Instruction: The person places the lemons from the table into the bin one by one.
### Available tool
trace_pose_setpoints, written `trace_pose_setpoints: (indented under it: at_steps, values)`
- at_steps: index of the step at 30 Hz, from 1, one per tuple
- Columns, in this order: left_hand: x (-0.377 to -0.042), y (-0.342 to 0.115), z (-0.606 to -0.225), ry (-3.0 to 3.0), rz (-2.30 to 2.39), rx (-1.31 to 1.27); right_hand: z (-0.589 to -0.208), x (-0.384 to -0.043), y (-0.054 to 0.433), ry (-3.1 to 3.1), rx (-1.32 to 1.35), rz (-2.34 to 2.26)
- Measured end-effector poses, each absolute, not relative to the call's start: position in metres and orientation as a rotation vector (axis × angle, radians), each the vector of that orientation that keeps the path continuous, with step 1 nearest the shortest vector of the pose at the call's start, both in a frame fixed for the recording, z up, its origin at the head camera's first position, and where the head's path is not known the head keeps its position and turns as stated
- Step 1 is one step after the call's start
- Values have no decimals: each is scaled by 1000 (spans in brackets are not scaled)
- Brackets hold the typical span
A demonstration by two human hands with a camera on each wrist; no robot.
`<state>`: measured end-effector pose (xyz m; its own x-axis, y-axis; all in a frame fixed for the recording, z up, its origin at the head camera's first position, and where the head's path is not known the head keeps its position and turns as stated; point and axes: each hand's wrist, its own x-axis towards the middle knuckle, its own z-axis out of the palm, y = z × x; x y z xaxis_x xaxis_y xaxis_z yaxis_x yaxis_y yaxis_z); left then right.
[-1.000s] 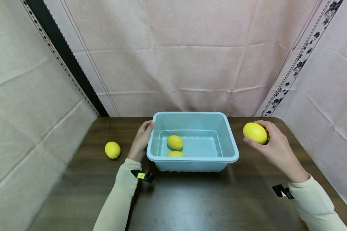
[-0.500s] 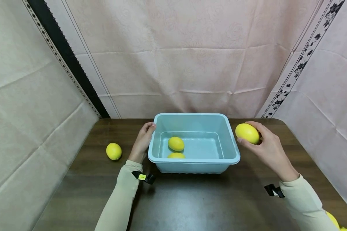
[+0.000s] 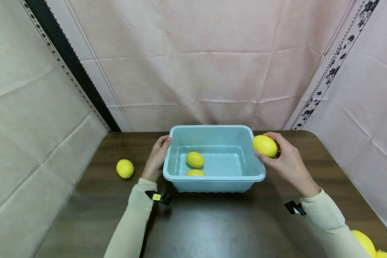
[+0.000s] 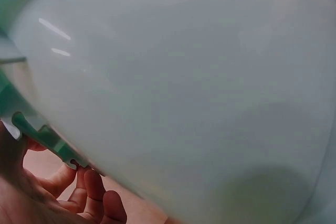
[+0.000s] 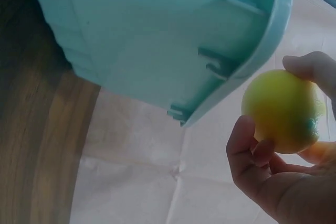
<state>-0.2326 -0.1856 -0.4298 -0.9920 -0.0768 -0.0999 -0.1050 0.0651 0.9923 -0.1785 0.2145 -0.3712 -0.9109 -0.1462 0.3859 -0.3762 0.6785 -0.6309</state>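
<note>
A light blue plastic basin (image 3: pixel 213 184) stands on the dark wooden table. My left hand (image 3: pixel 157 157) grips its left rim; in the left wrist view the fingers (image 4: pixel 94 192) curl under that rim. Between the fingers and thumb of my right hand (image 3: pixel 285 161) is a lemon (image 3: pixel 265 146), held up at the basin's right rim. The right wrist view has this lemon (image 5: pixel 283 109) just outside the basin wall (image 5: pixel 147 40). Inside the basin, toward the left, lie two lemons, one whole in view (image 3: pixel 195 159) and one (image 3: pixel 195 172) partly hidden by the front rim.
Left of my left hand, a single lemon (image 3: pixel 125 168) rests on the table (image 3: pixel 193 229). More lemons (image 3: pixel 363 243) sit at the lower right corner, partly behind my right sleeve and cut off by the frame. Pale cloth (image 3: pixel 213 79) hangs behind and at both sides.
My right hand has carried its lemon leftward, from well right of the basin to its right rim. More of the lemons at the lower right now shows. My left hand stays on the rim.
</note>
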Motion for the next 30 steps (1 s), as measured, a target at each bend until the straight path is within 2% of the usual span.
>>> trace_pose_setpoints:
  at_steps: [14, 30]
  values:
    - [-233, -185, -428, 2279, 2146, -186, -372, -191, 191, -2599, 535, 1092]
    - [-231, -186, -429, 2279, 2121, -192, -375, -204, 174, -2726, 508, 1024]
